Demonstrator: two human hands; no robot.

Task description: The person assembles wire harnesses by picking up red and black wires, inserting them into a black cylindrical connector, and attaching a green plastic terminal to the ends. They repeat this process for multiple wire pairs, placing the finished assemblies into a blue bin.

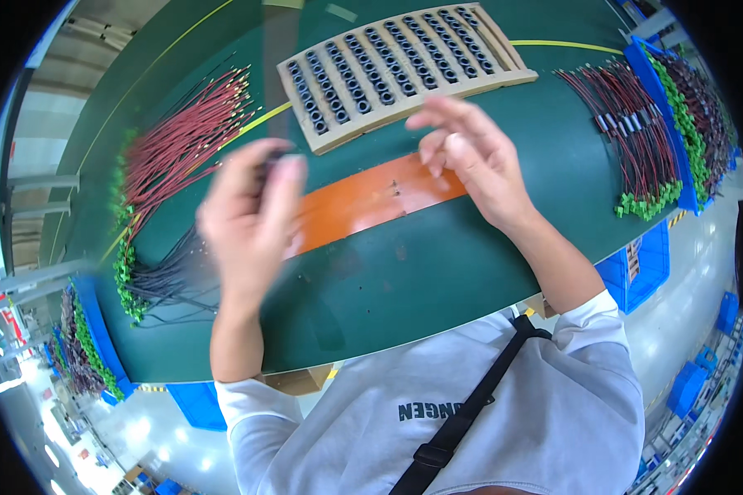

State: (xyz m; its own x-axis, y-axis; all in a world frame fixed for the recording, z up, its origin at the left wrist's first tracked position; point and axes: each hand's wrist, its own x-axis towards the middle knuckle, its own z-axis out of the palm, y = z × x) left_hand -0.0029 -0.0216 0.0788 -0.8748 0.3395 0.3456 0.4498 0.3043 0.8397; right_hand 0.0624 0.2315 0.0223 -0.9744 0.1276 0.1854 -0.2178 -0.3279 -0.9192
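Note:
My left hand (243, 219) is blurred by motion above the left end of an orange strip (351, 210). Its fingers and thumb close round a small black part (270, 169), too smeared to name. Over the strip's right end hovers my right hand (479, 165), fingers loosely bent and apart, with nothing visible in them. Just beyond it, a wooden rack (343, 132) holds rows of round black pieces with hollow centres. Left of my left hand lie red and black wires (194, 124) with green connectors (124, 276); dark wires (173, 276) run beside its wrist.
At the right lies another wire bundle (627, 124) with white bands and green ends. Blue bins (669, 124) of similar wires stand at the table's right end and lower left. The green table (404, 289) has its near edge against my body.

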